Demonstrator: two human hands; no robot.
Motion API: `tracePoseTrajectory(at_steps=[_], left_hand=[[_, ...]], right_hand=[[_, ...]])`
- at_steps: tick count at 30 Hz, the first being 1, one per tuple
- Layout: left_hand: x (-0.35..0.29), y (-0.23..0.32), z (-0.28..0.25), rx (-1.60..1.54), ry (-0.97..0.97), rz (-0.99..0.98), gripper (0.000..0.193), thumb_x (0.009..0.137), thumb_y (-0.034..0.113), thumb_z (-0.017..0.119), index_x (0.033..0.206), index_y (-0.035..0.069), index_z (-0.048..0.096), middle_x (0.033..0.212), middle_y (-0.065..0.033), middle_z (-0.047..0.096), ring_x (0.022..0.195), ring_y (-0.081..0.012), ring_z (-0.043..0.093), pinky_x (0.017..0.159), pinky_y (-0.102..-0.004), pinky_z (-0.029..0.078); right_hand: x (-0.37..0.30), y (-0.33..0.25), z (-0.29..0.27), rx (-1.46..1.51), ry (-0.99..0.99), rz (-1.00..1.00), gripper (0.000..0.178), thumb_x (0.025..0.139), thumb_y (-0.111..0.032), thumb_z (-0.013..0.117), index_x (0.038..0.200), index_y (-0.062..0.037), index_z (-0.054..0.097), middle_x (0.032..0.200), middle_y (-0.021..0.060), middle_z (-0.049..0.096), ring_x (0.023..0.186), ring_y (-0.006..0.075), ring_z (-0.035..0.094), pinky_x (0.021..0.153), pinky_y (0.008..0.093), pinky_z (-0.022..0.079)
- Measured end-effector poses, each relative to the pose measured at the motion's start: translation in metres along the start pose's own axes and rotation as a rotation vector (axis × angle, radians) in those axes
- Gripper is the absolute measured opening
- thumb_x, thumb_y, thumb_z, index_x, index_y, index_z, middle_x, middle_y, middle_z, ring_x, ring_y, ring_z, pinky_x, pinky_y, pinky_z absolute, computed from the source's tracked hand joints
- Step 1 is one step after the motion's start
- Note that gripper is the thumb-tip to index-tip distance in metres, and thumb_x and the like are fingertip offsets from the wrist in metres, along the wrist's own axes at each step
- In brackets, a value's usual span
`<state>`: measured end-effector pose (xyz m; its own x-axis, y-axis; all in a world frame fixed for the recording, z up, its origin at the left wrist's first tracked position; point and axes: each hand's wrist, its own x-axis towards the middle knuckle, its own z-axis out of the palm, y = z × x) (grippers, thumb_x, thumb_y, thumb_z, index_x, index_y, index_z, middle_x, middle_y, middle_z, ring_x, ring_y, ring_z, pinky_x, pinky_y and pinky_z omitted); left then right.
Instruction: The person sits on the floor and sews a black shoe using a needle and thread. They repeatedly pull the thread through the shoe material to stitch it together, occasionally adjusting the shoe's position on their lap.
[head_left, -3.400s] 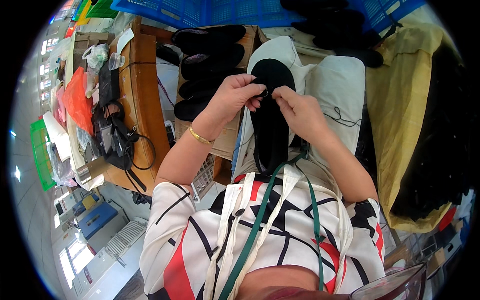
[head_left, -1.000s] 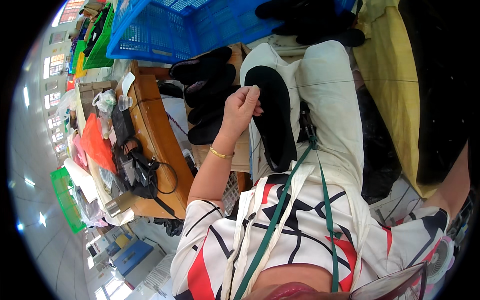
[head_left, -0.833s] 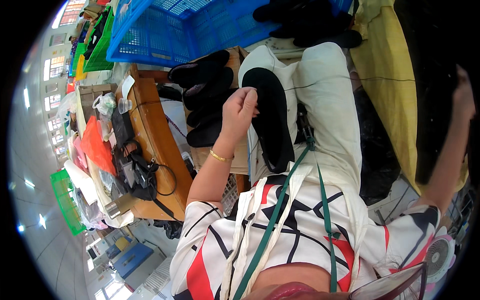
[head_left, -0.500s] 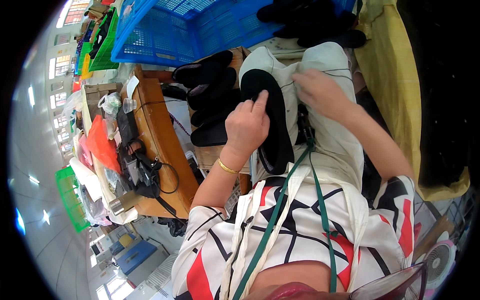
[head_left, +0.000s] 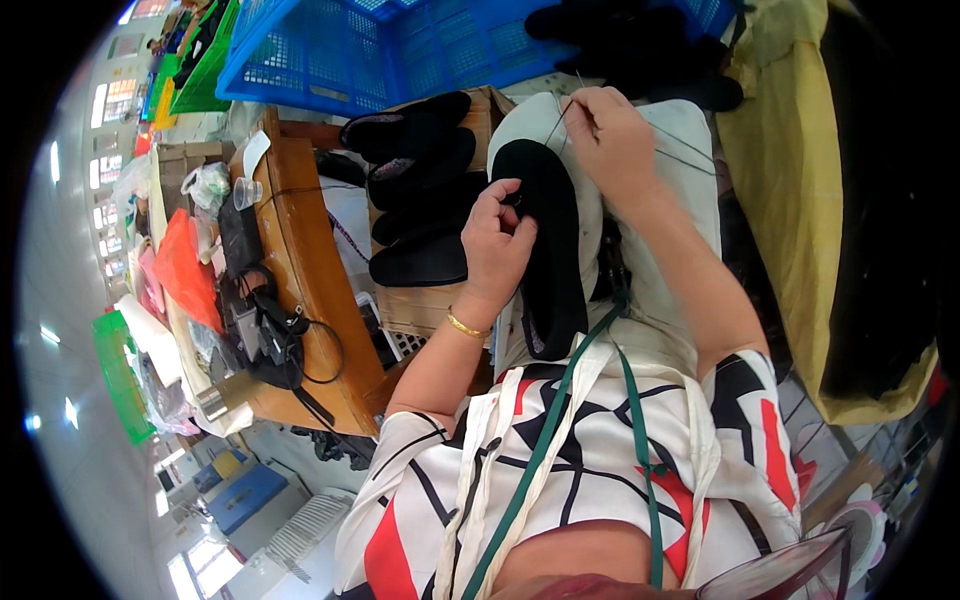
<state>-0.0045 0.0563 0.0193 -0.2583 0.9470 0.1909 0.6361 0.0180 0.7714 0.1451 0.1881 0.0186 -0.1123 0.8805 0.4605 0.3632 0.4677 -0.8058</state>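
A black cloth shoe (head_left: 553, 240) lies lengthwise on my lap over the pale apron (head_left: 660, 250), toe pointing away from me. My left hand (head_left: 497, 245) is closed at the shoe's left edge, its thumb and curled fingers gripping near the toe. Above and right of the toe, my right hand (head_left: 612, 140) pinches a thin needle (head_left: 579, 78), whose tip shows past the fingers. A dark thread (head_left: 557, 124) runs from these fingers down to the toe. The fingertips of my left hand are partly hidden.
Several black shoes (head_left: 420, 262) lie on a cardboard box (head_left: 415, 312) at my left. Beyond is a blue crate (head_left: 300, 65), with more black shoes (head_left: 630, 40) at its right. A wooden table (head_left: 325, 300) with a black bag (head_left: 270, 345) stands left, a yellow sack (head_left: 775, 190) right.
My right hand has lifted away over the knee, and a thread now shows between it and the shoe. My left hand's pointing finger has curled in against the shoe's edge.
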Motion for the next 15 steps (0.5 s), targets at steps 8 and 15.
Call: tracePoseTrajectory(at_steps=[8,15], left_hand=[[0.000,-0.003,0.003,-0.021,0.028,0.012,0.046,0.071,-0.006,0.067,0.116,0.004,0.063,0.077,-0.0031,0.055,0.062,-0.0113,0.050,0.060,-0.0254,0.046],[0.002,-0.021,0.009,0.101,0.051,0.297,0.045,0.070,-0.006,0.064,0.113,0.004,0.058,0.090,-0.0131,0.062,0.078,-0.0332,0.062,0.068,-0.0408,0.053]], right_hand=[[-0.034,-0.045,0.013,1.360,-0.250,0.751,0.021,0.105,-0.019,0.046,0.093,-0.0034,0.055,0.084,0.0047,0.060,0.078,0.0163,0.060,0.079,0.0295,0.050],[-0.063,-0.082,-0.022,1.212,-0.219,0.663,0.023,0.104,-0.016,0.045,0.084,-0.0064,0.043,0.074,0.0003,0.038,0.067,0.0126,0.035,0.070,0.0320,0.037]])
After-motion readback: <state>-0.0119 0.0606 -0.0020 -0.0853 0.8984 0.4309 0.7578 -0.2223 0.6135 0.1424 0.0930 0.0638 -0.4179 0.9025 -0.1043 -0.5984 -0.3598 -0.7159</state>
